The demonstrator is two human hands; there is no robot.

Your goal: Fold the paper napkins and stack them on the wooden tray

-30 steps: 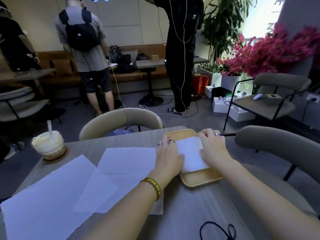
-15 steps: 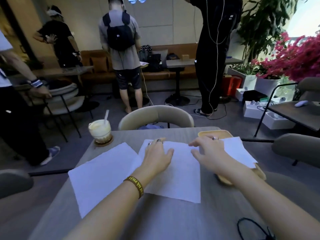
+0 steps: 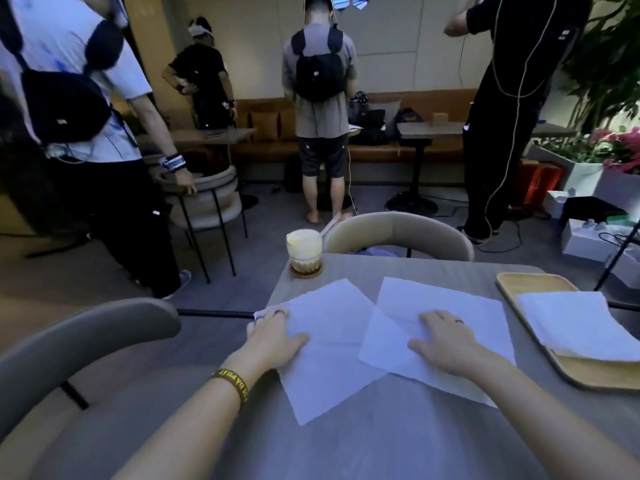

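Two unfolded white paper napkins lie flat on the grey table [image 3: 398,445], overlapping at one corner. My left hand [image 3: 273,336] rests on the left napkin [image 3: 329,348] at its left edge, fingers at the table's rim. My right hand [image 3: 446,337] lies flat on the right napkin [image 3: 450,306], fingers spread. At the right stands the wooden tray [image 3: 530,284] with a folded napkin [image 3: 578,323] lying on it, its edge hanging over the tray's near side.
A glass with a creamy drink and straw [image 3: 304,249] sits on a coaster at the table's far left corner. Padded chairs [image 3: 398,233] stand around the table. Several people stand behind, with cables, boxes and plants on the floor at right.
Both hands left the folded napkin on the tray and shifted left onto the flat napkins. My view turned left, so the tray now sits at the right edge.
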